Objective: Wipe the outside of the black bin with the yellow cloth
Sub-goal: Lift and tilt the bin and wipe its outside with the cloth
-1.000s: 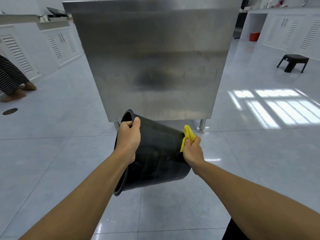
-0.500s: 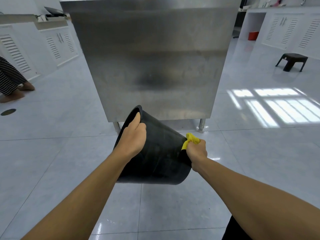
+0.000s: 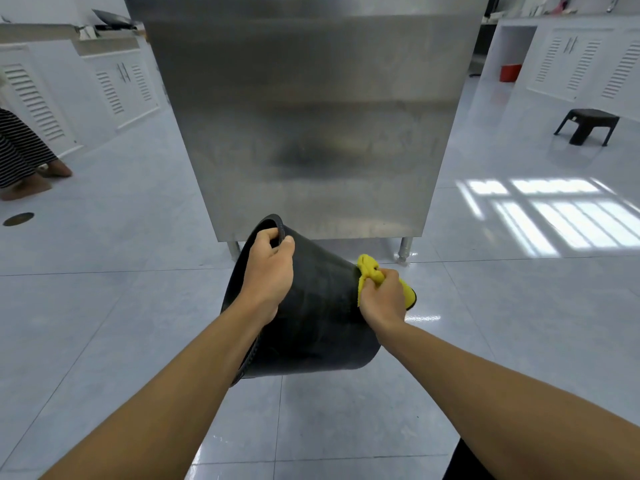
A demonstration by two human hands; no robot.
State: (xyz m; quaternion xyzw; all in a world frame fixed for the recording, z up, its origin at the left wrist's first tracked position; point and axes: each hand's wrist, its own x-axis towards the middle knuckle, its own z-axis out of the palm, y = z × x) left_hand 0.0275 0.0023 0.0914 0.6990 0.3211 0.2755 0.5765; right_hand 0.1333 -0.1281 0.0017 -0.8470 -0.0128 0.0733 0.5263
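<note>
The black bin (image 3: 318,317) is held tilted above the tiled floor, its open rim turned to the left and its base to the right. My left hand (image 3: 268,271) grips the top of the rim, fingers curled over the edge. My right hand (image 3: 382,297) is closed on the bunched yellow cloth (image 3: 370,268) and presses it against the bin's outer wall near the base. Part of the cloth sticks out on the far side of my fist. The bin's inside is hidden.
A tall stainless steel cabinet (image 3: 311,116) on short legs stands right behind the bin. A black stool (image 3: 587,124) and a red bucket (image 3: 509,73) are at the far right. A person's striped clothing and feet (image 3: 24,164) show at the left, near a floor drain (image 3: 18,218).
The bin has been turned in my hands, and my left hand has shifted its grip along the rim. My right hand with the cloth has slid over the wall near the base.
</note>
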